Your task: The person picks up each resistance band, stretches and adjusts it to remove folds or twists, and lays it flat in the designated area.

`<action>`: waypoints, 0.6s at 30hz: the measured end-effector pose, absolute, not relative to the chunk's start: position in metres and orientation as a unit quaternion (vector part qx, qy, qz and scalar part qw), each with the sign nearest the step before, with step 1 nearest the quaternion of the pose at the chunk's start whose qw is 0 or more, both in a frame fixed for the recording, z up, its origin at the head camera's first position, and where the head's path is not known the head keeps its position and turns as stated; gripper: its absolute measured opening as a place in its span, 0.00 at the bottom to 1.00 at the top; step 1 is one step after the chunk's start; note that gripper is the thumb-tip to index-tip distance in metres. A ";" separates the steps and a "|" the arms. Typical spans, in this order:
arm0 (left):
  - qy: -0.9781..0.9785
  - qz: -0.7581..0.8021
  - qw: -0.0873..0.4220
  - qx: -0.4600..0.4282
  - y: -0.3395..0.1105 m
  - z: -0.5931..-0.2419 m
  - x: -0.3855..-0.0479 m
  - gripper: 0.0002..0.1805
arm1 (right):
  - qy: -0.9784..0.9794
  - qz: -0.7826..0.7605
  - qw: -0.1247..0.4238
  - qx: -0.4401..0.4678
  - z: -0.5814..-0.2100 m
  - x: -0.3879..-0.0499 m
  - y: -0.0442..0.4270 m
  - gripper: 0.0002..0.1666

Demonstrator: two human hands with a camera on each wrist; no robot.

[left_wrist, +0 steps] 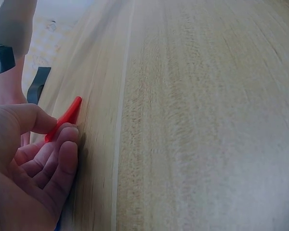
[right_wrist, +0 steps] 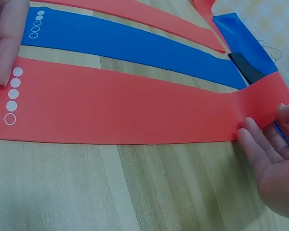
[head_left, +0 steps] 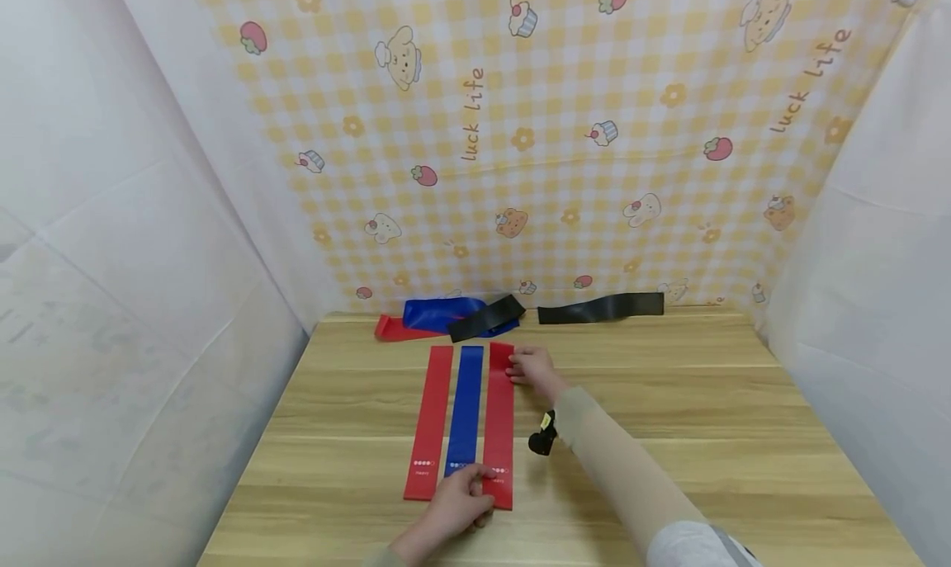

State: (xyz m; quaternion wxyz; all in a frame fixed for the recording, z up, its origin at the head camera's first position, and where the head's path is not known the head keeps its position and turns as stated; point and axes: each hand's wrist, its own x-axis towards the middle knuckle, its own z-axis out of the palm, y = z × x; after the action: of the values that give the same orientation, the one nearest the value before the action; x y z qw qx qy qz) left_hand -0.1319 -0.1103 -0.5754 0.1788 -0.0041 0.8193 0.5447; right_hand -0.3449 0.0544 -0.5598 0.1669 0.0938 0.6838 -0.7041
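Three flat resistance bands lie side by side: a red one [head_left: 431, 418] on the left, a blue one [head_left: 466, 402] in the middle, and another red resistance band [head_left: 499, 427] on the right. My left hand [head_left: 459, 501] pinches the near end of the right red band between thumb and fingers, close beside its printed dots; in the left wrist view that red end [left_wrist: 70, 113] pokes out of the grip. At the far end, my right hand [right_wrist: 274, 168] holds the same band, whose tip bends up off the table there.
Along the back of the wooden table [head_left: 669, 435] lie a loose red band [head_left: 404, 329], a blue band [head_left: 438, 313] and a black band [head_left: 486, 319], overlapping. Another black band [head_left: 602, 308] is to their right. A patterned cloth [head_left: 565, 179] hangs behind.
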 end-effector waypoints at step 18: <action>0.817 0.550 0.173 0.001 -0.111 -0.574 -0.132 0.15 | 0.672 -0.715 0.166 0.092 -0.565 -0.342 0.056 0.21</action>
State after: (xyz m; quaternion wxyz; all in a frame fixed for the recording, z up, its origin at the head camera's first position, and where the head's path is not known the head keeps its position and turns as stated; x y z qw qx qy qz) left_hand -0.1322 -0.1113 -0.5735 0.1735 0.0015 0.8170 0.5500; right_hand -0.3423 0.0564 -0.5649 0.1658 0.0923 0.6724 -0.7155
